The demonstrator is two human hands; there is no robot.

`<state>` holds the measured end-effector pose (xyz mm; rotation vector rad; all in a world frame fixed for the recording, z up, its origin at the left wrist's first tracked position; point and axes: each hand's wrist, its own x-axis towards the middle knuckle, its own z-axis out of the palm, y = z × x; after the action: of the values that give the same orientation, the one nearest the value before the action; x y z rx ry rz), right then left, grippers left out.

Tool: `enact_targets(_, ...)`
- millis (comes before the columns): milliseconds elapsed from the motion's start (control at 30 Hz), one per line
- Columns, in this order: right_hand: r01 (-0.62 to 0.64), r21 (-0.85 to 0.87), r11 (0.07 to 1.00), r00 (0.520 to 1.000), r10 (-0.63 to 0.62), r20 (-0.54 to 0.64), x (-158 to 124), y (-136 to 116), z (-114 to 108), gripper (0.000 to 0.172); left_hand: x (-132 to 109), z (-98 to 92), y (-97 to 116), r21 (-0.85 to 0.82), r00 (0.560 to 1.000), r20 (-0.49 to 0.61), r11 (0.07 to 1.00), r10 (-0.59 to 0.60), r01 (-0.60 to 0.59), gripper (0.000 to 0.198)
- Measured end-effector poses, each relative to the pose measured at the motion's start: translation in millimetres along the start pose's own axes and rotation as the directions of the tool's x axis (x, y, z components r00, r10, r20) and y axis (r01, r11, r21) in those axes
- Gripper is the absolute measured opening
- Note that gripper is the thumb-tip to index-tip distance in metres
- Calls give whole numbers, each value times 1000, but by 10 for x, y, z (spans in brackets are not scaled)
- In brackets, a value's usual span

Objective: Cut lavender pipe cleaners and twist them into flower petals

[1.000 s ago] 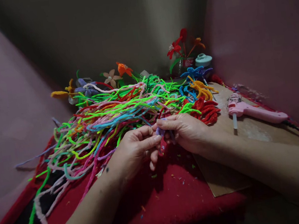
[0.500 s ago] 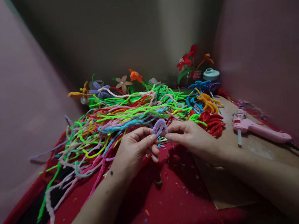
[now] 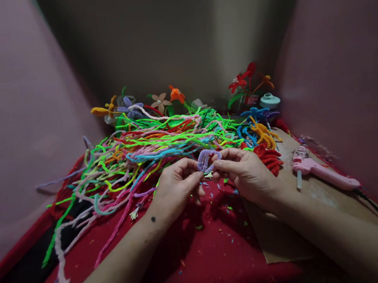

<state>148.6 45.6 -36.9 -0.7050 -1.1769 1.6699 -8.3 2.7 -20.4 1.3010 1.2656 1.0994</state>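
Both my hands meet at the middle of the view over a red cloth (image 3: 205,249). My left hand (image 3: 177,186) and my right hand (image 3: 244,171) each pinch one end of a short lilac pipe cleaner (image 3: 205,159) bent into a small loop. Fingers of both hands are closed on it. Just behind them lies a big tangled heap of pipe cleaners (image 3: 149,151) in green, pink, blue, red and orange. Small cut scraps are scattered on the cloth under my hands.
A pink glue gun (image 3: 320,172) with a black cord lies on a brown board (image 3: 320,199) at right. Bent red petals (image 3: 270,157), orange and blue ones sit beside it. Finished pipe-cleaner flowers (image 3: 159,100) and a small teal pot (image 3: 269,100) stand at the back by the walls.
The lilac piece has come up from between my fingers into a visible loop, and my hands have lifted slightly. The camera view has shifted a little.
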Motion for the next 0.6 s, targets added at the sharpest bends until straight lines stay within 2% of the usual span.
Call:
enact_targets(100,97,-122,988,994,-102,-40,-14,8,18,13,4,30,-23,45,1000,-13,999,19,-18,13)
enact_targets(200,157,-333,930,980,-189,-69,-43,14,28,13,7,57,-62,95,999,-34,995,35,-32,12)
enact_targets(333,246,-620,745,940,-339,-35,-96,27,29,11,13,69,-128,158,990,-65,981,124,-113,11)
enact_targets(400,297,-710,639,907,-421,2,-119,34,37,9,10,74,-149,166,985,-71,976,156,-143,9)
enact_targets(467,328,-750,574,883,-469,26,-134,42,52,9,0,87,-154,146,987,-63,979,151,-141,10)
enact_targets(533,319,-741,591,892,-451,25,-135,47,68,10,-11,107,-143,113,992,-52,987,118,-112,12)
enact_targets(600,264,-674,690,935,-355,3,-123,42,74,10,-16,127,-121,59,997,-38,996,68,-66,15)
